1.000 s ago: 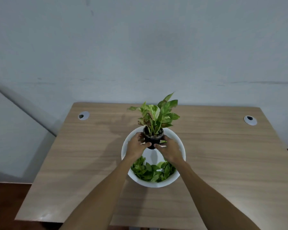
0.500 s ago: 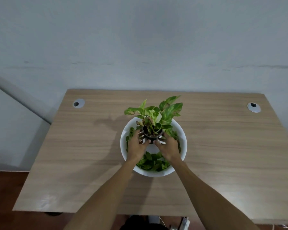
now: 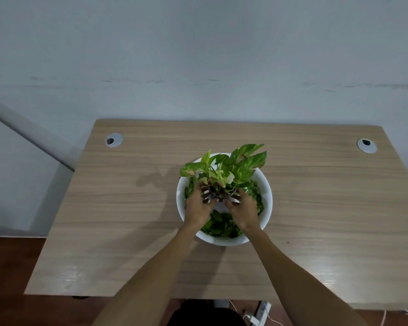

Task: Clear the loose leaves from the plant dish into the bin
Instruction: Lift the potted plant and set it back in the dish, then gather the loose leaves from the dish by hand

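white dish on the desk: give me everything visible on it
The round white dish is deep-walled, smooth and matte, perhaps plastic or ceramic. It sits upright near the middle of the light wood-grain desk. Loose green leaves line its floor, thickest at the near side. A small dark pot with a variegated green plant is at its centre, held between the left hand and right hand, both reaching inside the rim.

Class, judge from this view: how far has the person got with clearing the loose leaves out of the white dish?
Done: nothing visible; loose leaves lie in the white dish, and no bin is in view. In hand: the left hand and right hand grip the small dark pot of the plant. Left: getting the pot clear, gathering the leaves, binning them.
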### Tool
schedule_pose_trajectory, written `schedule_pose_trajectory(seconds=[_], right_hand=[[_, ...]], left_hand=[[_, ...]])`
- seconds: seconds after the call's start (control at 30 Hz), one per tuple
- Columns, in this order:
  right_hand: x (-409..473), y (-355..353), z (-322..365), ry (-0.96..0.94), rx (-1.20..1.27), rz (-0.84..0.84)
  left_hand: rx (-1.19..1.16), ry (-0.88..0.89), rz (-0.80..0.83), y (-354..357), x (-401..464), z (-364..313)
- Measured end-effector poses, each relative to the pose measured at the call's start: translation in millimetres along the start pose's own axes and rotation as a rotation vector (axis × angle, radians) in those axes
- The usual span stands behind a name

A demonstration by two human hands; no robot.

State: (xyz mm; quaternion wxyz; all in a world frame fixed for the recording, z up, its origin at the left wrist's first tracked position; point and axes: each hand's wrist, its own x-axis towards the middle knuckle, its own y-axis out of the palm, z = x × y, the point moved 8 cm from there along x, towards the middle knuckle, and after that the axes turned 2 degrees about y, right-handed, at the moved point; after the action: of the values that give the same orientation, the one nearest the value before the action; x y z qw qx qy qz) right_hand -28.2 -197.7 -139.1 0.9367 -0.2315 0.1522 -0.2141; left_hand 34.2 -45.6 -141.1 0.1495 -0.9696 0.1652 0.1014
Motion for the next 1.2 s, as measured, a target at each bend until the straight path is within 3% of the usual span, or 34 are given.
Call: schedule_pose_trajectory(seconds=[0.73,0.97,1.07,1.2], right_hand=[[-9,-2,5,0.048,0.007,-0.032],[-11,-31,-4,0.064,-0.071,-0.169],[-4,-41,3,-0.006,-0.262,-0.180],[18,-23,-5,-0.094,-0.614,0.020]], left_hand=[[0.030,-0.022,0.050,1,2,5],[0.462,0.192,-0.016,-39,14,-12],[0.673,0.262,0.121,-34,24,-13],[0.941,0.372,0.301,-21,38,-7]])
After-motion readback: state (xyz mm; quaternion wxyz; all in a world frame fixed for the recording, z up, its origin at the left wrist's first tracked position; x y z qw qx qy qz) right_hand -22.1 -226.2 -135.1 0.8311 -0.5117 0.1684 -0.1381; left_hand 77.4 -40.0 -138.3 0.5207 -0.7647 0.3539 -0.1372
